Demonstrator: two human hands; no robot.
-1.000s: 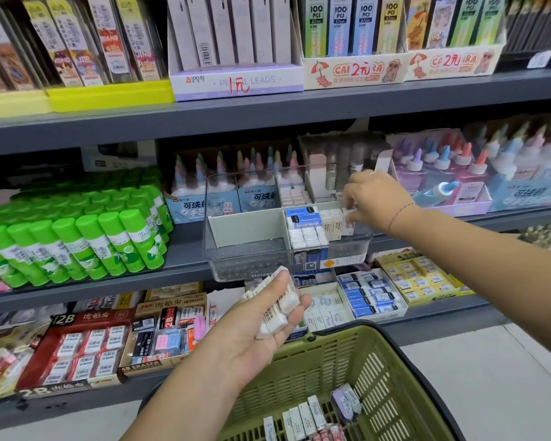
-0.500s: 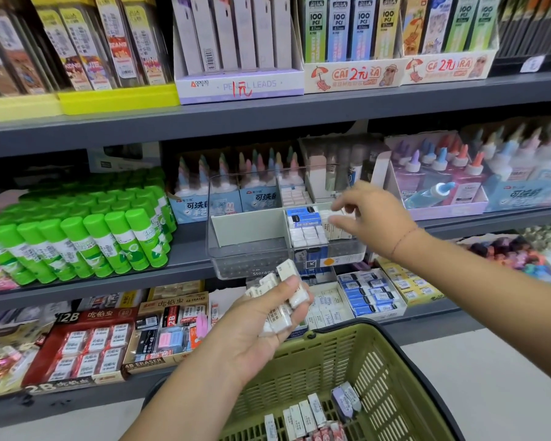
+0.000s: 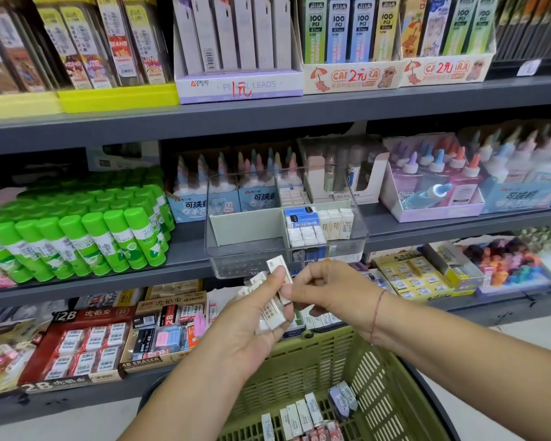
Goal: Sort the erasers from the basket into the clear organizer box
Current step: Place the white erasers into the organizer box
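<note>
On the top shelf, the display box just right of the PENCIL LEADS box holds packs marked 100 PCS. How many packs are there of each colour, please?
Green pack: 1
Blue packs: 2
Yellow pack: 1
Total: 4

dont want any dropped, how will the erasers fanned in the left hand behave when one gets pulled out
Probably stiff, light blocks: the erasers keep straight edges in the left hand. Wrappers look glossy, so likely slippery. The uneven fan may shift if the right hand tugs one.
</note>
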